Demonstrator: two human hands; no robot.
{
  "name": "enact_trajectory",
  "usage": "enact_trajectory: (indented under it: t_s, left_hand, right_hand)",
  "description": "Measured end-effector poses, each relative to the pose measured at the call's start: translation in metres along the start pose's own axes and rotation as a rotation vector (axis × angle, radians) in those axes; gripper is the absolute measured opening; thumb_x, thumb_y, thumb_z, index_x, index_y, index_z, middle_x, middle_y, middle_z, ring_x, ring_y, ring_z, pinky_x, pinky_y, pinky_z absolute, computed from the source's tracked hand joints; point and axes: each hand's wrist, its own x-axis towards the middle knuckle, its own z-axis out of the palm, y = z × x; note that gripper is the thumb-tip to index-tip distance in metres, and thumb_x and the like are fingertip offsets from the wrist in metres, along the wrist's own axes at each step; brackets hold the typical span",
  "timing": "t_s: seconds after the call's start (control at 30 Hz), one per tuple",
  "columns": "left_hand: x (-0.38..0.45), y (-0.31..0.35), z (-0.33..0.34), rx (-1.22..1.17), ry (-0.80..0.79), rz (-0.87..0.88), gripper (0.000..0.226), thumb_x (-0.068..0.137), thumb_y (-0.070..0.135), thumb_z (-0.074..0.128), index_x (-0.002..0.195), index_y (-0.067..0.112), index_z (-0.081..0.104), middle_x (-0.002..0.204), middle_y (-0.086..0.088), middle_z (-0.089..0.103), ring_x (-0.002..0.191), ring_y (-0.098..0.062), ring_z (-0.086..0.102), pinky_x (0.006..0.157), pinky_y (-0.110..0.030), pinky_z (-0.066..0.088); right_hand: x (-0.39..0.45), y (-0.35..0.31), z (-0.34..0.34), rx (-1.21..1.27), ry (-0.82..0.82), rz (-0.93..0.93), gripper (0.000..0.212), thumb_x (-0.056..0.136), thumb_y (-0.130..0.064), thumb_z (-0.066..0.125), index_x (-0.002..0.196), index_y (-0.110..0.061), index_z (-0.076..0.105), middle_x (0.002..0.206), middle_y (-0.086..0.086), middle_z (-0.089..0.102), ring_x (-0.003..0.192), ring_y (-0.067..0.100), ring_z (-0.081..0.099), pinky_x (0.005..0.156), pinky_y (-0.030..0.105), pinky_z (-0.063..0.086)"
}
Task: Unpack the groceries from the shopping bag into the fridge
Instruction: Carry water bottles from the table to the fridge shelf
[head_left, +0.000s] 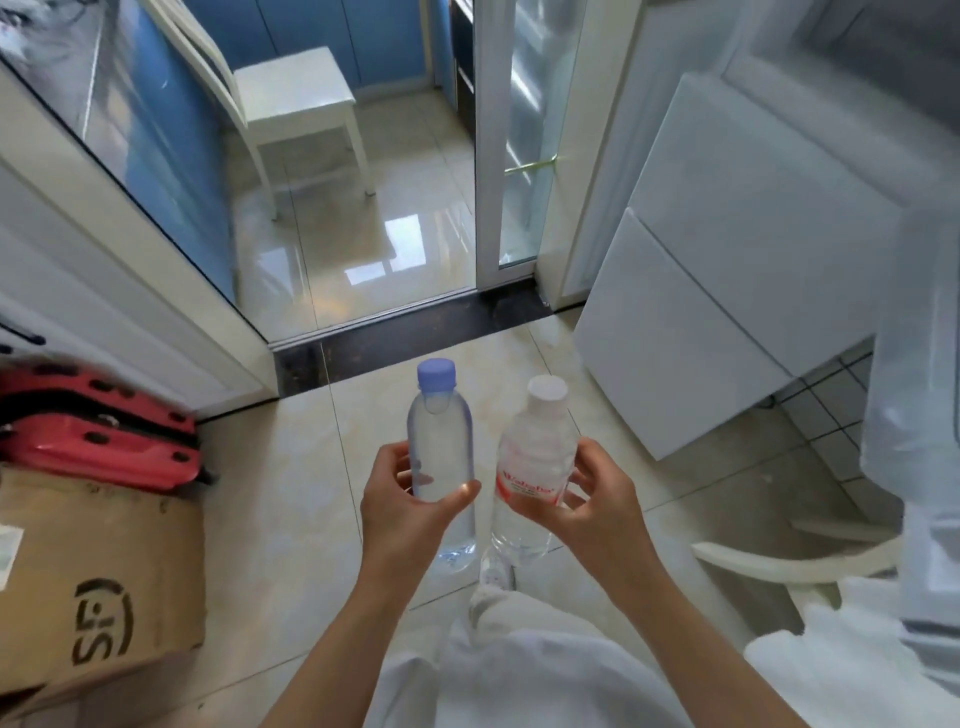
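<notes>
While our left hand (410, 499) is grasping the blue-capped water bottle (441, 457) and our right hand (597, 499) the red-labelled one (535, 467), we are carrying them fridgeward; shelving likely comes next.

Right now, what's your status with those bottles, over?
Left hand grips blue-cap bottle, right hand grips white-cap bottle. Both upright, side by side, over the floor. Nothing between the hands and the white cabinet at right.

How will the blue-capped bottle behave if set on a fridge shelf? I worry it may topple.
The blue-capped bottle, gripped by the left hand, looks full of clear liquid, so probably heavy for its size. It is tall and slim, so likely tippy upright. Its smooth round sides suggest it would roll if laid down.
</notes>
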Motion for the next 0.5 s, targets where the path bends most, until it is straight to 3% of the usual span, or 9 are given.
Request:
enact_trajectory:
  t_s: [0.13, 0.37, 0.5]
  left_hand:
    - [0.058, 0.039, 0.027, -0.006, -0.024, 0.061, 0.065, 0.059, 0.021, 0.091, 0.112, 0.017, 0.053, 0.107, -0.003, 0.065, 0.098, -0.022, 0.065, 0.076, -0.029, 0.057]
    - [0.145, 0.089, 0.066, 0.004, -0.135, 0.147, 0.062, 0.059, 0.023, 0.091, 0.108, 0.026, 0.052, 0.104, 0.002, 0.065, 0.094, -0.016, 0.065, 0.072, -0.020, 0.054]
    - [0.198, 0.120, 0.091, 0.015, -0.234, 0.208, 0.059, 0.058, 0.022, 0.091, 0.105, 0.024, 0.056, 0.100, 0.002, 0.067, 0.090, -0.015, 0.067, 0.076, -0.029, 0.058]
  right_hand:
    - [0.063, -0.025, -0.010, 0.009, 0.050, -0.033, 0.058, 0.060, -0.023, 0.090, 0.109, -0.019, 0.059, 0.103, -0.009, 0.069, 0.099, 0.011, 0.066, 0.083, 0.034, 0.058]
    - [0.141, -0.056, -0.027, 0.092, 0.187, -0.030, 0.046, 0.061, -0.016, 0.089, 0.099, -0.021, 0.062, 0.094, -0.013, 0.070, 0.089, 0.002, 0.067, 0.070, 0.015, 0.053]
    - [0.184, -0.067, -0.035, 0.095, 0.309, -0.016, 0.047, 0.060, -0.017, 0.089, 0.097, -0.018, 0.061, 0.093, -0.011, 0.071, 0.088, 0.002, 0.067, 0.070, 0.015, 0.053]
